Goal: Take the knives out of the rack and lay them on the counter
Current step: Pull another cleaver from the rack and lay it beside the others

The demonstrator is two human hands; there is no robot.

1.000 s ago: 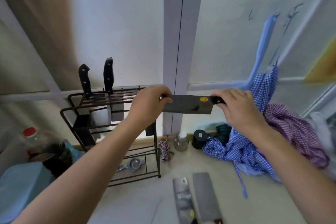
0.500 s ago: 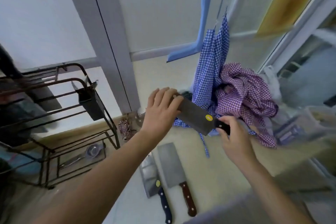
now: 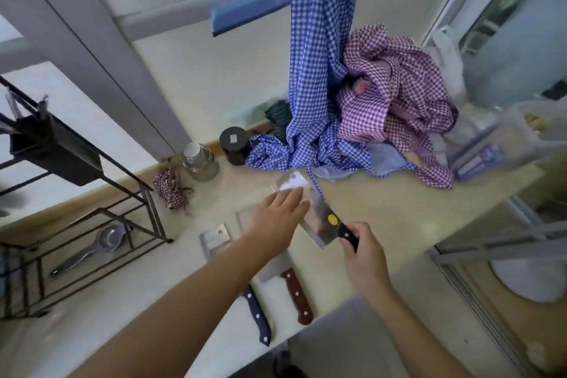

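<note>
The right hand (image 3: 363, 258) is closed around the black handle of a cleaver (image 3: 316, 218), whose broad blade bears a yellow sticker near the handle and slants away toward the far side of the pale tabletop (image 3: 399, 212); the left hand (image 3: 280, 219) lies flat with its fingers spread on the far half of that blade, gripping nothing; whether the blade already touches the tabletop I cannot tell, since motion blur smears its edge. Two more cleavers lie on the tabletop just left of it, partly under the left forearm: the brown-handled cleaver (image 3: 296, 294) with three rivets, and beside it the dark-handled cleaver (image 3: 256, 314), whose blade corner with a hole shows beyond the arm; their handles point toward the person. The black wire rack (image 3: 76, 215) stands at the left, well apart from the cleavers, with a metal ladle (image 3: 92, 247) on its lowest tier. Against the back wall stand a glass jar (image 3: 200, 161) and a black-lidded jar (image 3: 234, 144), near a small checked cloth bundle (image 3: 171, 189); a blue gingham cloth (image 3: 316, 77) hangs down to the tabletop, touching a crumpled purple gingham cloth (image 3: 395, 92).
</note>
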